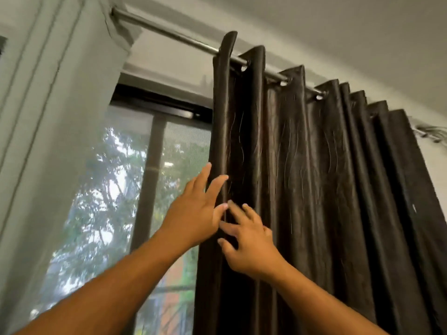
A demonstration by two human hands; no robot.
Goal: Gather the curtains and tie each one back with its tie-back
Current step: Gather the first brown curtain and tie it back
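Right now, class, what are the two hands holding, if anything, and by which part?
Nothing is clearly gripped. Left hand and right hand, fingers spread, lie at the leading edge fold of the dark curtain.

Both hands, left (197,209) and right (249,240), spread-fingered against dark curtain's (314,177) leading fold.

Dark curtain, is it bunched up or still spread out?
Partly gathered: the dark curtain hangs in folds right of the bare rod, window uncovered. No tie-back shows.
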